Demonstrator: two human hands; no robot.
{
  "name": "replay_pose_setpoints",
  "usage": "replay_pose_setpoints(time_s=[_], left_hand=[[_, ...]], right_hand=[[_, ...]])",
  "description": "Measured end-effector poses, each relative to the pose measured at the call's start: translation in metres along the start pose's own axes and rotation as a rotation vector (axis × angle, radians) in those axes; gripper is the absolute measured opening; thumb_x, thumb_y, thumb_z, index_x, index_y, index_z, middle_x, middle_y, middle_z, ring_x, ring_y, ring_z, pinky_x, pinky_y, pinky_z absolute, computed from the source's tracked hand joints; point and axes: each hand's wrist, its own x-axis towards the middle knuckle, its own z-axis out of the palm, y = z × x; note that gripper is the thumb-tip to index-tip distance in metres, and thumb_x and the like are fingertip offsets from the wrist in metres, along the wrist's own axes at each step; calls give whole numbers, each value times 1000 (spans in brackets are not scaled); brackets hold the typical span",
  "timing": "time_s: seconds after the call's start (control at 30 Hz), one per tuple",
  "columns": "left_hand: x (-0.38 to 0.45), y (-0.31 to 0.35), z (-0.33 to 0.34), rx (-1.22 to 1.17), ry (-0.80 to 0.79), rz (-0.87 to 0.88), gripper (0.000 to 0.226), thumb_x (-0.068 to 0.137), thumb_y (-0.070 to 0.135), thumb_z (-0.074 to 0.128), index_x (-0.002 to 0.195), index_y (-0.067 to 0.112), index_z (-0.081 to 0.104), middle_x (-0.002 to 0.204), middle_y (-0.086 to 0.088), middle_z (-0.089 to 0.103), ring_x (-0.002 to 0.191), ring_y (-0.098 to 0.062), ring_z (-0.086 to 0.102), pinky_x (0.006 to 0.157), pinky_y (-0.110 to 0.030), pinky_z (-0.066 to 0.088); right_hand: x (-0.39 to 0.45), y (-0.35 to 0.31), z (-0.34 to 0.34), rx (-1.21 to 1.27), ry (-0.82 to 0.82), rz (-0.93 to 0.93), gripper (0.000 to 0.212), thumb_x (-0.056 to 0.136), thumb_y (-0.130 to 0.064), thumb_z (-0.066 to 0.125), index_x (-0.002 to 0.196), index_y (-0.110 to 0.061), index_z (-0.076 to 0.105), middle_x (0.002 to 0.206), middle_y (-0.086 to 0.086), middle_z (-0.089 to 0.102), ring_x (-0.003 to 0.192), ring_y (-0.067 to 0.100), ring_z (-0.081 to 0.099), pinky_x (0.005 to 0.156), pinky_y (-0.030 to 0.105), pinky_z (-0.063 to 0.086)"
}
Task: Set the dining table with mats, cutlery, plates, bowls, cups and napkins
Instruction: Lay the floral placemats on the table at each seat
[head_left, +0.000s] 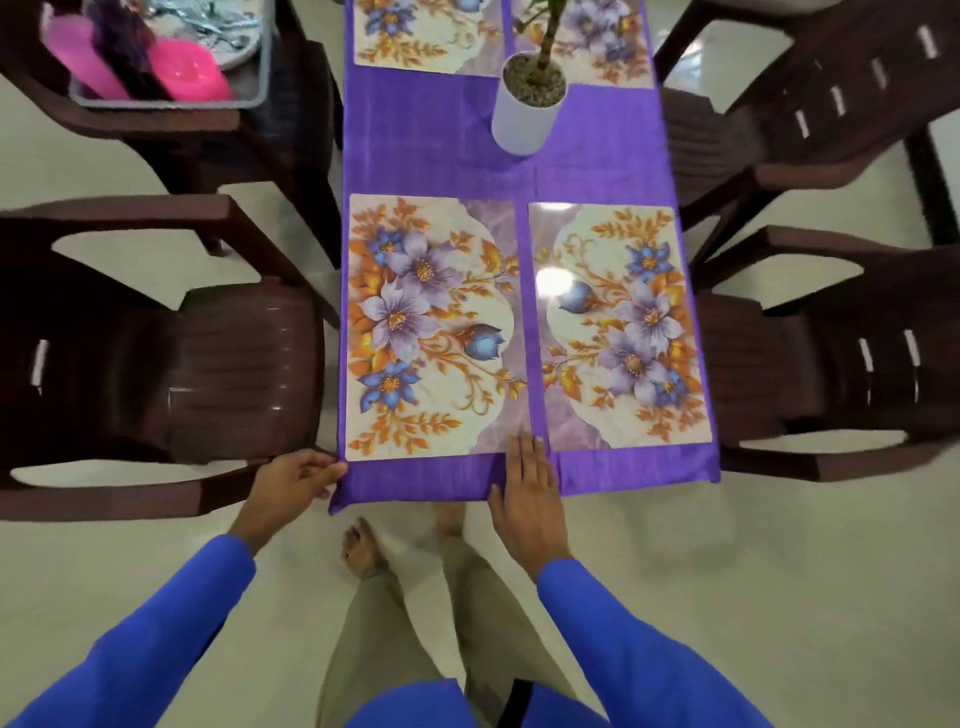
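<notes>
Floral mats lie flat on the purple tablecloth (431, 150): a near-left mat (426, 327), a near-right mat (623, 327), and two far mats (426, 36) (608, 41). My left hand (291, 483) pinches the cloth's near-left corner, just below the near-left mat. My right hand (527, 493) rests flat with fingers spread on the cloth's near edge, its fingertips touching the gap between the two near mats. A grey tray (260, 78) on the far-left chair holds pink cups (192, 67), a plate and cutlery.
A white pot (524, 114) with a plant stands mid-table between the mat pairs. Brown plastic chairs flank the table: near left (182, 353), near right (810, 353), far right (779, 119). My bare feet stand on pale floor at the table's end.
</notes>
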Motion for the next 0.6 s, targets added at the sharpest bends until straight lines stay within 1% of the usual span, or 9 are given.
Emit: replay_pose_setpoints(time_s=[0.07,0.1,0.17,0.23,0.27,0.33,0.4,0.5,0.6], left_hand=[[-1,-1,3,16,11,10,22,95,38,75,103,17,72,93,0,78,80,-20,77,66,-27,55],[-1,-3,4,32,17,16,23,96,39,74,104,17,72,93,0,78,81,-20,77,68,-29,56],[-4,-5,5,75,23,24,24,98,39,71,104,16,72,93,0,78,81,-20,76,70,-30,57],[-7,-7,7,132,26,34,23,99,39,69,103,16,72,92,0,77,80,-19,76,70,-29,57],[-9,-9,7,167,26,41,23,100,39,68,101,16,72,91,1,77,80,-19,75,70,-29,56],[-14,-11,8,234,16,47,22,100,39,68,96,18,71,88,1,77,79,-18,75,73,-33,58],[-18,-14,7,300,0,51,20,100,40,69,93,21,70,87,1,76,79,-17,73,76,-35,59],[-27,-16,2,358,-7,75,18,100,38,69,92,22,70,88,3,75,80,-14,72,75,-33,58],[-36,-21,-6,367,6,126,18,97,38,72,86,24,72,82,7,76,76,-12,73,77,-37,61]], right_hand=[[-8,1,7,-20,-13,11,78,99,-28,64,162,-4,26,167,19,29,154,39,30,122,52,32],[-14,0,11,-22,-31,11,76,100,-29,62,163,-5,26,168,18,29,155,37,29,123,51,32],[-25,1,18,-19,-60,-10,72,104,-32,57,163,-8,25,170,16,25,156,36,25,125,48,25],[-30,4,16,-1,-86,-33,69,106,-32,53,164,-10,23,172,13,19,158,35,18,124,44,17],[-30,6,12,19,-100,-39,69,106,-31,51,165,-12,21,173,11,15,160,33,15,125,42,15],[-27,10,0,56,-131,-39,68,107,-28,50,166,-16,18,174,5,12,161,27,11,128,42,17],[-22,12,-8,74,-141,-35,63,108,-27,49,165,-19,23,173,2,17,160,24,16,127,42,22],[-19,15,-19,103,-152,-29,57,106,-26,50,161,-21,33,170,-1,28,156,23,29,125,41,31],[-19,13,-26,84,-183,-17,58,105,-24,51,160,-21,35,170,-2,28,155,22,31,124,39,33]])
